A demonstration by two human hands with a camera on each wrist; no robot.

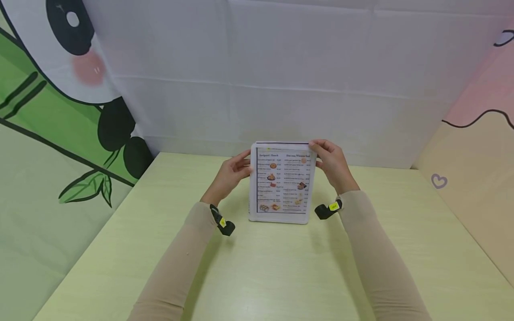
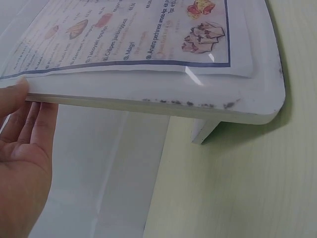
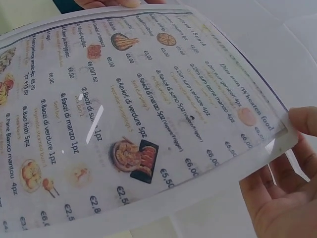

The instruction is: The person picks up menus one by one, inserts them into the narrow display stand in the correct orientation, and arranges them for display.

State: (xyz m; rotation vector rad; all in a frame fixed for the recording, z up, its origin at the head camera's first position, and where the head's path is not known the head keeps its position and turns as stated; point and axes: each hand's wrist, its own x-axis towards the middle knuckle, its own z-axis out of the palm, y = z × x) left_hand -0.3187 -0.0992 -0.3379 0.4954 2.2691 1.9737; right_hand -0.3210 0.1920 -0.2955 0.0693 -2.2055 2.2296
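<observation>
A white-framed menu stand [image 1: 283, 183] stands upright on the table, its printed food list with small dish pictures facing me. My left hand [image 1: 230, 176] grips its left edge, thumb on the front and fingers behind, as the left wrist view shows of that hand [image 2: 25, 148]. At the upper right corner my right hand [image 1: 332, 162] pinches the frame between thumb and fingers. In the right wrist view the menu sheet [image 3: 119, 114] lies under a clear, shiny cover, with the right hand [image 3: 282, 193] at its corner. A support foot [image 2: 204, 130] juts out behind the stand.
The pale wooden table [image 1: 257, 267] reaches back to a white cloth wall [image 1: 281, 89]. A green panel with a cartoon panda [image 1: 80, 53] is on the left, and a pink and cream panel [image 1: 474, 178] on the right. Black wrist cameras [image 1: 226, 227] are strapped to both wrists.
</observation>
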